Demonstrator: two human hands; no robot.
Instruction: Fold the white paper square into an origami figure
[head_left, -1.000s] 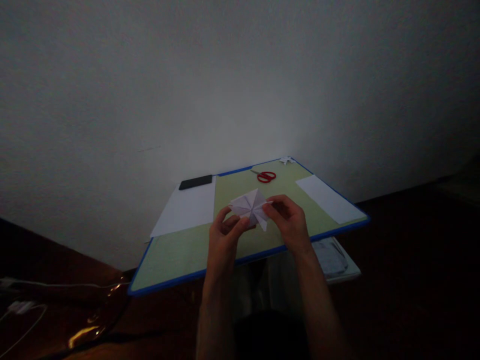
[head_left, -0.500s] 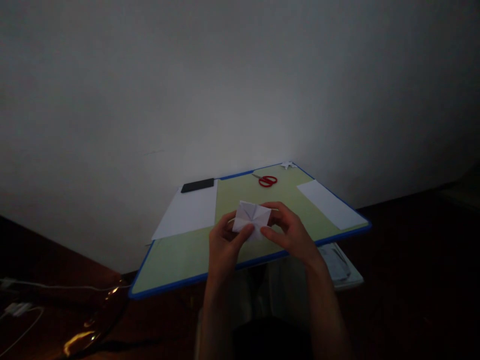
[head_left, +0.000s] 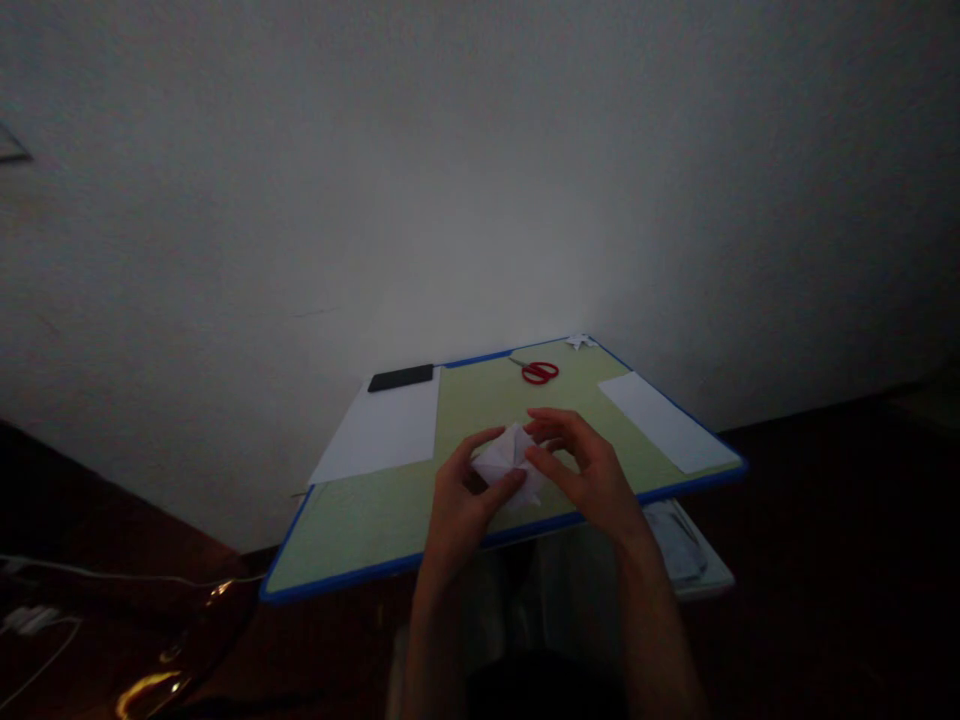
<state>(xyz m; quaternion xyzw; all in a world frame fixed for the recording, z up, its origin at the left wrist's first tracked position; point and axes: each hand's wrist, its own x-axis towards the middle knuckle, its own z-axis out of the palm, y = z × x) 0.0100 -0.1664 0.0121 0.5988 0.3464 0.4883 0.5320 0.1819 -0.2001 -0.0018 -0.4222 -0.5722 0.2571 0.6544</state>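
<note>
A small folded white paper (head_left: 504, 458), its creases meeting near the middle, is held up over the near part of the table. My left hand (head_left: 466, 497) grips its left side, thumb across the front and fingers at the back edge. On the other side my right hand (head_left: 581, 465) pinches the right part between thumb and fingers, covering that edge. Beyond the hands, red-handled scissors (head_left: 538, 372) lie on the table, blades pointing to the back left.
The green tabletop (head_left: 360, 530) has a blue rim and stands against a wall. A white sheet (head_left: 382, 430) lies at left under a dark flat slab (head_left: 401, 378). Another sheet (head_left: 667, 420) is at right, and a cut or folded white paper piece (head_left: 580, 341) sits in the back right corner.
The folded paper has turned and its shape has changed from a flat square to a more raised, pointed form. Both hands have shifted slightly lower and right; my right thumb has moved up on the paper.
</note>
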